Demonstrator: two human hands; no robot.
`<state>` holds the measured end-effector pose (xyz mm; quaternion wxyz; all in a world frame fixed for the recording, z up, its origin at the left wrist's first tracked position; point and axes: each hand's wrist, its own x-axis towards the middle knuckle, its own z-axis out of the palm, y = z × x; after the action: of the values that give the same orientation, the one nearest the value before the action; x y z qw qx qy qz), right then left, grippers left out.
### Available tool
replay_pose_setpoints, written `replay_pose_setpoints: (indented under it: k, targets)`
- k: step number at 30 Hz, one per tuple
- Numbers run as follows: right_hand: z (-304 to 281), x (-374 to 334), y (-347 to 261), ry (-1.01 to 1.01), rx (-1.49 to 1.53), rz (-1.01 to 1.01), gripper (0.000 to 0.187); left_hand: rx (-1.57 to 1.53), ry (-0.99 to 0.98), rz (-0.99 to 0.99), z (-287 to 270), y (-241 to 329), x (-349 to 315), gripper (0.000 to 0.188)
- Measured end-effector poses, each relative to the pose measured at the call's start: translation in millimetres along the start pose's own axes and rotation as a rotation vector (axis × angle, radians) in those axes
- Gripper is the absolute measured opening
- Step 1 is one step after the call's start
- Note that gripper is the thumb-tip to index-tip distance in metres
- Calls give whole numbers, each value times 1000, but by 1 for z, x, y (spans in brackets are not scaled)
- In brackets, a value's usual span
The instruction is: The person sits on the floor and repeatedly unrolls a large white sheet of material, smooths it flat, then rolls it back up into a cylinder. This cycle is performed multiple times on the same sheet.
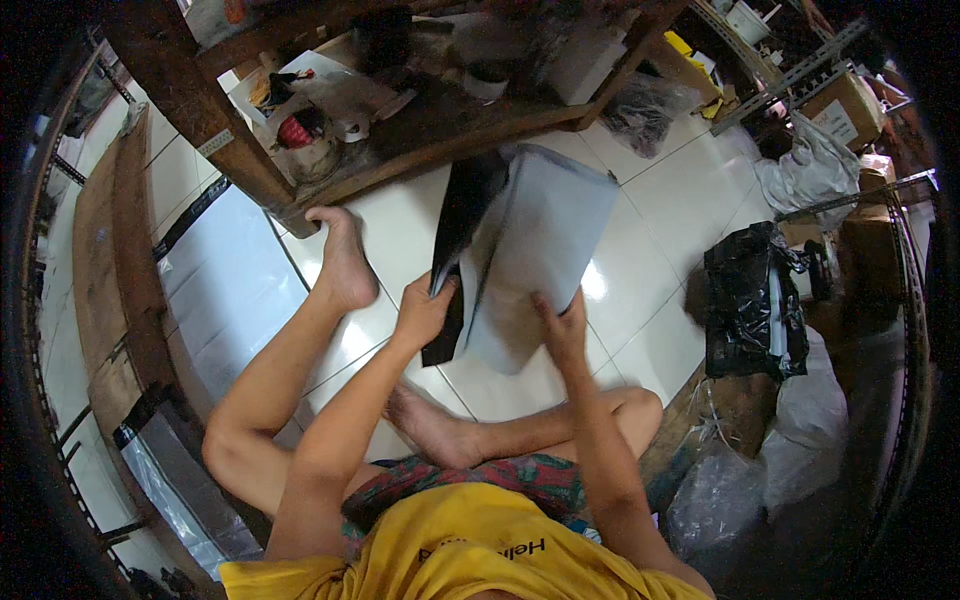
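Note:
A folded plastic sheet or bag [545, 215], pale grey on one face and black on the other, is held up in front of me over the white tiles. Its left side shows a black flap that stands partly away from the grey part. My left hand [428, 308] is closed on the black flap near its lower end, the thumb on top. At the lower right edge, my right hand [564, 326] pinches the grey part, with some fingers hidden behind it. Whether it is one sheet or several layers cannot be made out.
A wooden bench [410, 160] with a lower shelf of containers stands ahead. Flat grey-white sheeting [235, 285] with black edges lies at the left. To the right are a black plastic bundle [755, 300], clear plastic bags [725, 490] and metal racks. My bare legs frame the floor.

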<state>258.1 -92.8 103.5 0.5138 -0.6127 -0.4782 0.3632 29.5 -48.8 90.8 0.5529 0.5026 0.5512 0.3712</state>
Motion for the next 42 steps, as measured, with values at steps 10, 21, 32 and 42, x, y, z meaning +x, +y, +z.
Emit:
replay_pose_setpoints:
  k: [10,21,32,42]
  targets:
    - [41,31,63,-131,-943,-303,46,-159,7,-462,-1,-101,21,27]
    - [29,36,73,-855,-1630,-591,17,-238,-14,-523,3,-96,20,24]
    - [-161,80,62,-66,-1213,99,70,-176,-1,-524,1,-87,17,27]
    - [-12,17,50,-910,-1329,-535,40,32,96,-559,8,-60,20,35]
